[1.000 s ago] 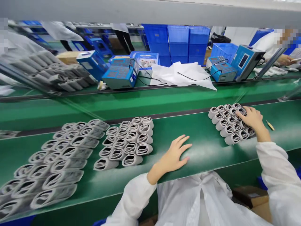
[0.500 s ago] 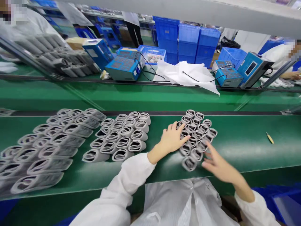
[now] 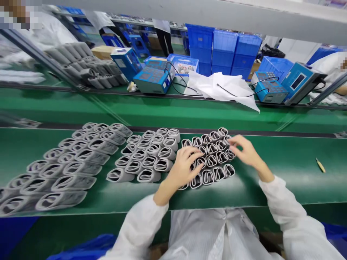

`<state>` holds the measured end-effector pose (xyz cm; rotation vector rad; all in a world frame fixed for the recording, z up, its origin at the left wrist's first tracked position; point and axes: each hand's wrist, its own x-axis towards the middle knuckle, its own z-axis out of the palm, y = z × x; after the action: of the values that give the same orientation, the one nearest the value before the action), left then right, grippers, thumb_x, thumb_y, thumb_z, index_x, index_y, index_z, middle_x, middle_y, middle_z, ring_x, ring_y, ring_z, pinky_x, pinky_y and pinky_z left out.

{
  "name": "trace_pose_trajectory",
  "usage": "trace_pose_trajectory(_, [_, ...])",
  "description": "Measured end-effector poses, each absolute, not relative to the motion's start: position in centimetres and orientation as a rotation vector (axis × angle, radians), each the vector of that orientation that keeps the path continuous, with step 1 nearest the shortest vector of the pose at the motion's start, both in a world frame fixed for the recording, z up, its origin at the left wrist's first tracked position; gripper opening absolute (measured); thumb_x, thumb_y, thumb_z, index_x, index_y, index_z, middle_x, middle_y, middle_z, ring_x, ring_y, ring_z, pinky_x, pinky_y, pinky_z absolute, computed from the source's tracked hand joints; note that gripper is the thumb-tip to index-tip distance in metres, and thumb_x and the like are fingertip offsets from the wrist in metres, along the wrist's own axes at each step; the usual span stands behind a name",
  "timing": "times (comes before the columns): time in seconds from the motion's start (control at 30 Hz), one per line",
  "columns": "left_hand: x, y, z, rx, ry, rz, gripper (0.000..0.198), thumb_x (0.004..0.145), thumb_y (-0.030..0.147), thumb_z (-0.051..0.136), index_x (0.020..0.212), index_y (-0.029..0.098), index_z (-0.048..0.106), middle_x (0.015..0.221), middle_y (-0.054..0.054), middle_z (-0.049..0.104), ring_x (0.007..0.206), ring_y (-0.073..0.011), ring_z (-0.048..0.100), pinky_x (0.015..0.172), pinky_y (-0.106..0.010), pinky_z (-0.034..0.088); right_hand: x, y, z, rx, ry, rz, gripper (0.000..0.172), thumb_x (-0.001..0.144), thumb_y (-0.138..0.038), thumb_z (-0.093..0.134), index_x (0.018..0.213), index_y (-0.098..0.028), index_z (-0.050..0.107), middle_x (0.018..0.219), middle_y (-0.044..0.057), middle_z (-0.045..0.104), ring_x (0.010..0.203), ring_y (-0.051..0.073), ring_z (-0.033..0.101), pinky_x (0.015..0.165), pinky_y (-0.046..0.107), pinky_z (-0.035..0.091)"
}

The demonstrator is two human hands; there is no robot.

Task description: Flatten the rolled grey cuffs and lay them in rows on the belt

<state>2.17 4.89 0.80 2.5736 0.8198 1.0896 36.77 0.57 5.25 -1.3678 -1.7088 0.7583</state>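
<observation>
A block of several grey rolled sleeves (image 3: pixel 211 159) lies on the green belt (image 3: pixel 284 169) right in front of me. My left hand (image 3: pixel 183 168) rests on the block's left side, fingers spread over the sleeves. At the block's right edge my right hand (image 3: pixel 244 151) touches the sleeves with its fingers apart and slightly curled. Neither hand lifts anything. Just left of this block sits a second block of grey sleeves (image 3: pixel 148 155), and a larger spread of grey sleeves (image 3: pixel 70 166) lies further left.
A small yellow-tipped tool (image 3: pixel 320 165) lies on the belt at the right. Behind the far belt stand blue test boxes (image 3: pixel 153 77), a white sheet (image 3: pixel 222 88), blue crates (image 3: pixel 225 48) and a tray of grey sleeves (image 3: pixel 86 66). Other people work at both far corners.
The block of sleeves has slid left along the belt to beside the second block. My left hand came onto its left side and my right hand moved to its right edge.
</observation>
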Motion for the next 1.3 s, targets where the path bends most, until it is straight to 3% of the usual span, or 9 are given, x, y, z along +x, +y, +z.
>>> trace_pose_trajectory(0.13, [-2.2, -3.3, -4.0, 2.025, 1.25, 1.7, 0.012, 0.11, 0.034, 0.066, 0.119, 0.026, 0.069, 0.109, -0.007, 0.066, 0.105, -0.0264, 0.068, 0.094, -0.045, 0.059, 40.2, 9.0, 1.3, -1.322, -1.607, 0.857, 0.057, 0.091, -0.062, 0.084, 0.135, -0.026, 0.079, 0.162, 0.015, 0.066, 0.151, 0.034, 0.061, 0.127, 0.055, 0.052])
trace_pose_trajectory(0.27, [-3.0, -8.3, -8.2, 1.89, 1.261, 1.511, 0.061, 0.104, 0.075, 0.065, 0.139, 0.026, 0.064, 0.131, -0.016, 0.069, 0.123, -0.0364, 0.072, 0.101, -0.056, 0.065, 40.3, 11.7, -1.8, -1.27, -1.543, 1.074, 0.058, 0.085, -0.067, 0.087, 0.121, -0.023, 0.081, 0.154, 0.015, 0.074, 0.146, 0.033, 0.067, 0.127, 0.053, 0.051])
trace_pose_trajectory(0.47, [-1.3, -6.8, -7.7, 1.801, 1.25, 1.01, 0.043, 0.1, 0.039, 0.082, 0.138, 0.028, 0.064, 0.133, -0.012, 0.077, 0.124, -0.033, 0.078, 0.11, -0.055, 0.065, 40.1, 10.6, -3.1, -1.358, -1.384, 1.117, 0.056, 0.078, -0.064, 0.092, 0.111, -0.022, 0.074, 0.139, 0.016, 0.078, 0.133, 0.032, 0.072, 0.123, 0.055, 0.052])
trace_pose_trajectory(0.67, [-1.4, -2.9, -6.4, 1.832, 1.131, 0.901, 0.049, 0.093, 0.039, 0.087, 0.135, 0.027, 0.067, 0.134, -0.012, 0.076, 0.128, -0.0337, 0.076, 0.115, -0.055, 0.062, 40.9, 8.3, -1.9, -1.436, -1.417, 1.061, 0.051, 0.082, -0.066, 0.086, 0.1, -0.022, 0.066, 0.139, 0.017, 0.075, 0.122, 0.031, 0.074, 0.117, 0.055, 0.056])
trace_pose_trajectory(0.9, [3.2, -9.8, -8.1, 1.568, 1.572, 1.238, 0.046, 0.106, 0.045, 0.072, 0.143, 0.027, 0.052, 0.138, -0.014, 0.059, 0.12, -0.0286, 0.068, 0.1, -0.048, 0.065, 38.9, 11.1, 2.1, -1.502, -1.791, 1.09, 0.066, 0.081, -0.058, 0.094, 0.135, -0.026, 0.076, 0.149, 0.014, 0.074, 0.136, 0.036, 0.069, 0.127, 0.059, 0.05])
trace_pose_trajectory(1.0, [5.6, -10.2, -8.1, 1.492, 1.345, 1.113, 0.062, 0.113, 0.049, 0.06, 0.164, 0.029, 0.033, 0.164, -0.02, 0.045, 0.142, -0.0306, 0.064, 0.117, -0.054, 0.062, 38.3, 11.1, 2.9, -1.544, -1.901, 1.183, 0.062, 0.076, -0.061, 0.099, 0.122, -0.025, 0.08, 0.135, 0.011, 0.08, 0.125, 0.036, 0.073, 0.124, 0.058, 0.054])
trace_pose_trajectory(1.1, [5.9, -5.8, -5.7, 1.489, 1.235, 1.041, 0.065, 0.113, 0.052, 0.056, 0.168, 0.026, 0.03, 0.17, -0.022, 0.041, 0.154, -0.0323, 0.058, 0.121, -0.054, 0.061, 39.6, 6.8, 3.5, -1.603, -1.917, 1.247, 0.057, 0.088, -0.073, 0.086, 0.113, -0.022, 0.076, 0.115, 0.01, 0.082, 0.103, 0.031, 0.076, 0.109, 0.055, 0.065])
trace_pose_trajectory(1.2, [6.0, 0.8, -1.2, 1.745, 1.135, 0.72, 0.063, 0.11, 0.054, 0.064, 0.162, 0.023, 0.047, 0.164, -0.021, 0.057, 0.155, -0.0375, 0.059, 0.125, -0.057, 0.057, 40.2, -1.0, 3.6, -1.593, -1.878, 1.323, 0.071, 0.094, -0.071, 0.081, 0.143, -0.022, 0.066, 0.141, 0.013, 0.077, 0.125, 0.035, 0.076, 0.113, 0.056, 0.066])
trace_pose_trajectory(1.3, [8.0, 5.9, 2.8, 2.023, 1.174, 0.322, 0.075, 0.107, 0.071, 0.063, 0.161, 0.02, 0.054, 0.165, -0.024, 0.061, 0.148, -0.0471, 0.065, 0.123, -0.064, 0.055, 38.2, -8.9, 3.1, -1.507, -1.549, 1.619, 0.089, 0.101, -0.061, 0.077, 0.172, -0.028, 0.035, 0.17, 0.018, 0.058, 0.138, 0.035, 0.074, 0.118, 0.062, 0.065])
